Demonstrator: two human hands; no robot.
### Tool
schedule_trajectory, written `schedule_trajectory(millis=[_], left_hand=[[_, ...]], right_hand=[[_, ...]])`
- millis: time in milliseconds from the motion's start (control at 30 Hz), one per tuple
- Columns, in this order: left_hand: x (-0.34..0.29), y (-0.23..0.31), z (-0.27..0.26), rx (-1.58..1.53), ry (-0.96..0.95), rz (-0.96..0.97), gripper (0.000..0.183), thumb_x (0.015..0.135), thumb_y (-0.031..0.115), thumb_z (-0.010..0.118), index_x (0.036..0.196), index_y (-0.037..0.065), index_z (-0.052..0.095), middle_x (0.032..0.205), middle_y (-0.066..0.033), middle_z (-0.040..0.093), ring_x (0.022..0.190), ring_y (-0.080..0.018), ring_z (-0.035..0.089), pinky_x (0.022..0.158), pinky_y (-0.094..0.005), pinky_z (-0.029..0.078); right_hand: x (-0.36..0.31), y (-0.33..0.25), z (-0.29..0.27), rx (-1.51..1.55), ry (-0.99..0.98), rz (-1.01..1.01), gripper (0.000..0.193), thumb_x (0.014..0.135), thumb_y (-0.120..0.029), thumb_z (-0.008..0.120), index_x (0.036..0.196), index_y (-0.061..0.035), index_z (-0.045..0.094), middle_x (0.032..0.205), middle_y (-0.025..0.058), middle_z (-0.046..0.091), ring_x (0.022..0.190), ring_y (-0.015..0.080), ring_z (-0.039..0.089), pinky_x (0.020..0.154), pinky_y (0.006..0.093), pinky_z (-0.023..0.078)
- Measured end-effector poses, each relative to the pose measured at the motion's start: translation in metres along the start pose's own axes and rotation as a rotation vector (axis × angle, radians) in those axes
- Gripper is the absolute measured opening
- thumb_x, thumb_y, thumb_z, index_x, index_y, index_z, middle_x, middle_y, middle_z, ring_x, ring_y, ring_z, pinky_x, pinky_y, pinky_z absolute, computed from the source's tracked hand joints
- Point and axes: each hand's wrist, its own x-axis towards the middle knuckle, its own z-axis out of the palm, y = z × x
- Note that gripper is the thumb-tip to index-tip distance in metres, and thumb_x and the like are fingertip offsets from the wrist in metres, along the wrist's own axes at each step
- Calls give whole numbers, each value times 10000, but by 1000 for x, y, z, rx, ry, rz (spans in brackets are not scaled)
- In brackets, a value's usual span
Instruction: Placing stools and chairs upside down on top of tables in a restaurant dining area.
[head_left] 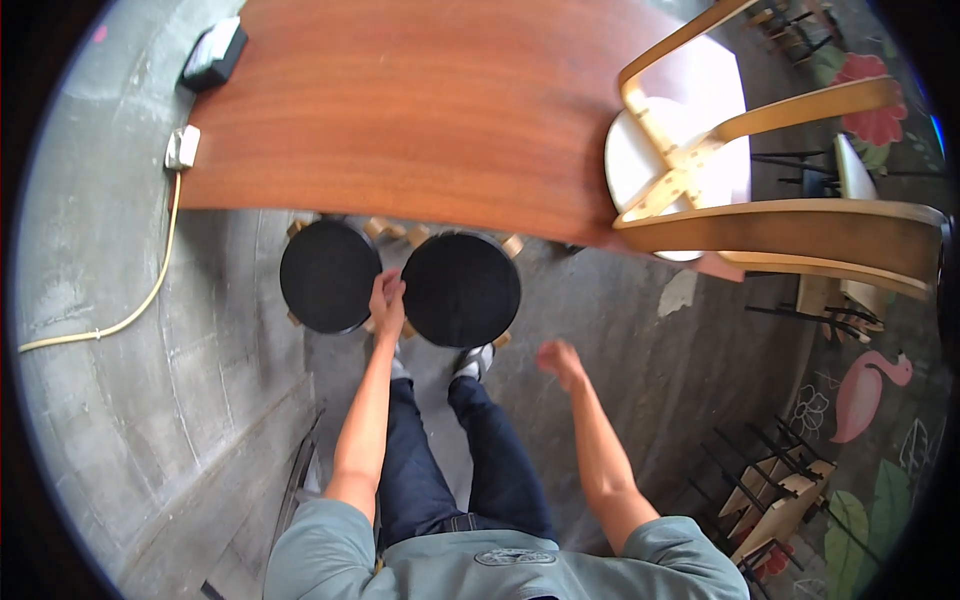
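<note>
Two round black-topped stools stand side by side at the near edge of the brown table, the left stool [330, 276] and the right stool [462, 290]. Pale wooden legs poke out below their seats. My left hand [388, 297] is over the gap between them, close to both rims. Its fingers are slightly apart and seem to hold nothing; whether they touch a rim cannot be made out. To the right of the stools, my right hand [561, 362] hangs apart from them over the grey floor, its fingers smeared by motion.
An upturned wooden chair [690, 165] with a white seat rests on the right of the table [420, 100]. A dark box [214, 54] and white socket [182, 147] with a cable are at left. Stacked furniture [770, 500] stands by the painted right wall.
</note>
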Motion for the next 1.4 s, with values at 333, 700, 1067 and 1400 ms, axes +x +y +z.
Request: schedule_trajectory(millis=[333, 700, 1067, 1400], left_hand=[[-84, 334, 97, -84, -226, 599, 684, 656, 222, 727, 1214, 10, 395, 1229, -153, 401, 1117, -271, 434, 859, -366, 409], [-75, 429, 229, 78, -208, 878, 438, 719, 85, 615, 1042, -85, 373, 869, -281, 498, 848, -451, 513, 754, -475, 428], [-178, 431, 89, 87, -285, 894, 454, 694, -11, 560, 1088, -44, 337, 924, -242, 506, 845, -419, 548, 742, -426, 445], [-239, 470, 35, 279, -172, 776, 461, 670, 31, 593, 1069, 4, 364, 822, -200, 507, 748, -383, 537, 704, -429, 440]], right_hand=[[-175, -61, -105, 393, 146, -186, 304, 924, -285, 372, 921, -31, 539, 810, 124, 625, 716, 262, 637, 657, 376, 533], [-263, -32, -76, 169, 58, -235, 243, 886, -217, 382, 904, -37, 545, 797, 106, 632, 671, 219, 632, 619, 357, 517], [-276, -78, -89, 400, 425, -893, 674, 757, -217, 608, 1316, -51, 268, 1222, 110, 434, 888, 159, 502, 774, 303, 424], [-323, -93, -69, 435, 16, -946, 376, 830, -391, 617, 662, -78, 494, 516, 8, 466, 357, 118, 455, 347, 268, 380]])
